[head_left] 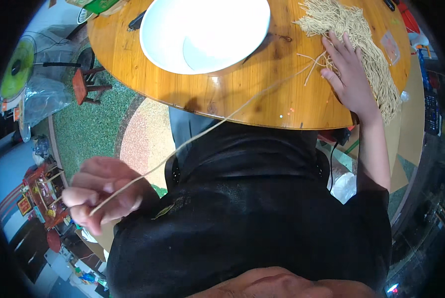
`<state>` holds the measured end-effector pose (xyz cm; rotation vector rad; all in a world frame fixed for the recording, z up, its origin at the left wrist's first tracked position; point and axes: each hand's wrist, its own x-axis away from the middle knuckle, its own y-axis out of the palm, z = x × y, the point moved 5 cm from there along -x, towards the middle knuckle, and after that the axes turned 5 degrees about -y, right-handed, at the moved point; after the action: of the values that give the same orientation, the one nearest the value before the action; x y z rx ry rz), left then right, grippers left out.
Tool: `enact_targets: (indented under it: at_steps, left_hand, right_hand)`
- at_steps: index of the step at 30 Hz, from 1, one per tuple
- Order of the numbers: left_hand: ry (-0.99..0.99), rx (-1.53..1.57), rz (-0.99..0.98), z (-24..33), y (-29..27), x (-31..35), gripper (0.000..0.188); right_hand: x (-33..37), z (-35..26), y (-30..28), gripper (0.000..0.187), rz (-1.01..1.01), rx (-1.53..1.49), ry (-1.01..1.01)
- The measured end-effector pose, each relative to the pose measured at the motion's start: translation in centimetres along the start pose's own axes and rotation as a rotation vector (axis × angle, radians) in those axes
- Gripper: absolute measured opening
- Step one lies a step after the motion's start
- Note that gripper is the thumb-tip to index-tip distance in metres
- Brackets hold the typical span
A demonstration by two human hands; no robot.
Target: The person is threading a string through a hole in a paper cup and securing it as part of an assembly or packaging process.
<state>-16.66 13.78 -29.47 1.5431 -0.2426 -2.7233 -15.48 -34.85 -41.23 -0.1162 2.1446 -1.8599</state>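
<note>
My left hand (106, 193) is raised at the lower left, beyond the table's near edge, its fingers pinching one end of a long beige cord (202, 133). That cord runs taut up and across to the table's right side. There a thick bundle of beige cords (374, 64) lies along the right of the tabletop and hangs over the near edge. Resting on the bundle's left side is my right hand (349, 74), fingers stretched out and apart. A few loose cord ends (312, 67) stick out to the left of its fingertips.
A large white basin (163, 47) stands on the round wooden table (232, 92). Behind it to the left lies a dark handled tool (137, 21). A clear plastic scrap (390, 47) is right of the bundle. A small red stool (81, 85) and green fan (18, 68) stand left.
</note>
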Motion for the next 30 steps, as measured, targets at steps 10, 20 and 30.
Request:
enact_targets:
  at_steps: [10, 20, 30]
  left_hand:
    - [-0.054, -0.088, -0.785, -0.2, 5.0, -2.6, 0.046]
    - [-0.125, -0.145, -0.831, -3.8, 13.6, -0.1, 0.029]
    - [0.098, -0.489, -0.798, -4.7, 12.2, -1.9, 0.073]
  right_hand:
    - [-0.3, -8.5, -7.7, 0.068, 0.332, -0.161, -0.072]
    - [0.0, -19.1, -3.5, 0.021, -0.193, -1.973, 0.278]
    - [-0.7, -15.6, -3.9, 0.005, -0.058, -1.713, 0.302]
